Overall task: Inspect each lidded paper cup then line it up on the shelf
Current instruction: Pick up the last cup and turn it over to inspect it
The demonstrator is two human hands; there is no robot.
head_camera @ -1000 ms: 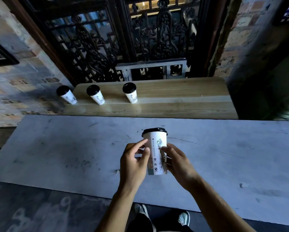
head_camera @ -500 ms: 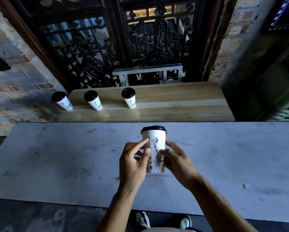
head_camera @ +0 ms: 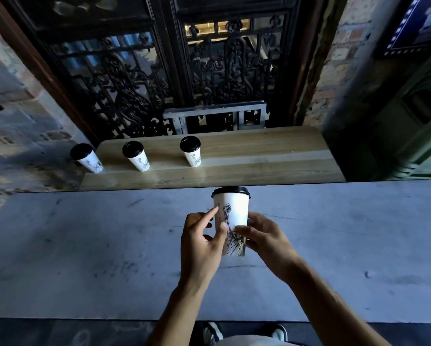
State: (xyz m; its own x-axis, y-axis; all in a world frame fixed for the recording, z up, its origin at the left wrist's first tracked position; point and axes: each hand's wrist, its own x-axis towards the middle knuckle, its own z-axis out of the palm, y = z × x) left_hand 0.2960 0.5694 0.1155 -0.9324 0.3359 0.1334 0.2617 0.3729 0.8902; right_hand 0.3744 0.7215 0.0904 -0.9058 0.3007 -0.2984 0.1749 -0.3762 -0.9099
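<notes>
Both hands grip the paper cup (head_camera: 233, 216) between them: left hand (head_camera: 200, 242) w/ thumb and fingers on its side, right hand (head_camera: 264, 237) wrapped round low. Turn it slow, check lid seat & seam. Grey scuffed worktop (head_camera: 84, 245) beneath; wooden shelf (head_camera: 259, 156) beyond hands has three cups (head_camera: 137, 156), free space to their right. Dim brick room.
</notes>
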